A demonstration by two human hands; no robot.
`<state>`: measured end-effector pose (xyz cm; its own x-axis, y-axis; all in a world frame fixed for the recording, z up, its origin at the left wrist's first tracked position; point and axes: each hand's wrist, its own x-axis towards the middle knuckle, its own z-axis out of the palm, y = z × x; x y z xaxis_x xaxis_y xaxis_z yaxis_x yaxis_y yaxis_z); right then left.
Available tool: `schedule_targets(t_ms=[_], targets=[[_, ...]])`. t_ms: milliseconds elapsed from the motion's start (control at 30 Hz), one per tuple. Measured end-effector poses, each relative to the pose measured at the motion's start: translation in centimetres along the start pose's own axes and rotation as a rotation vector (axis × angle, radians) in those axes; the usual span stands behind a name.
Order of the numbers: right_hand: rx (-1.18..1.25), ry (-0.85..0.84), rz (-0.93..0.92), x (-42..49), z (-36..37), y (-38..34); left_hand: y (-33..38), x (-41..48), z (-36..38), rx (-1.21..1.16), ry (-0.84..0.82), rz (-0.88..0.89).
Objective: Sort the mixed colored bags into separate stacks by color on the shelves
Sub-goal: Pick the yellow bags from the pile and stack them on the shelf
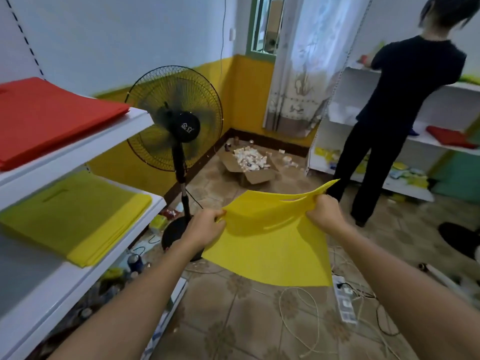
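Yellow bag (270,245) held mid-air, clear of the shelves.
Left hand (205,227) and right hand (322,211) had fingers clamped on its top edge; yellow stack (75,216) sat on the shelf (85,279) beneath the red stack (46,118).

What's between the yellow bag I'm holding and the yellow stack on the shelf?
In the head view, the black fan stands in that gap with its pole and base; the left hand grips the yellow bag by its edge on that side.
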<state>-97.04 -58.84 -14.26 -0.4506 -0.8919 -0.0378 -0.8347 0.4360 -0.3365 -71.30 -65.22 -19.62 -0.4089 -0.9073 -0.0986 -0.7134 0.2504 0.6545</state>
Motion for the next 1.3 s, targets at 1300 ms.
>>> schedule_targets(t_ms=[1300], targets=[[-0.263,-0.297,-1.154,19.0,38.0,-45.2,-33.3,-0.2,-7.5,0.195,0.688,-1.075]])
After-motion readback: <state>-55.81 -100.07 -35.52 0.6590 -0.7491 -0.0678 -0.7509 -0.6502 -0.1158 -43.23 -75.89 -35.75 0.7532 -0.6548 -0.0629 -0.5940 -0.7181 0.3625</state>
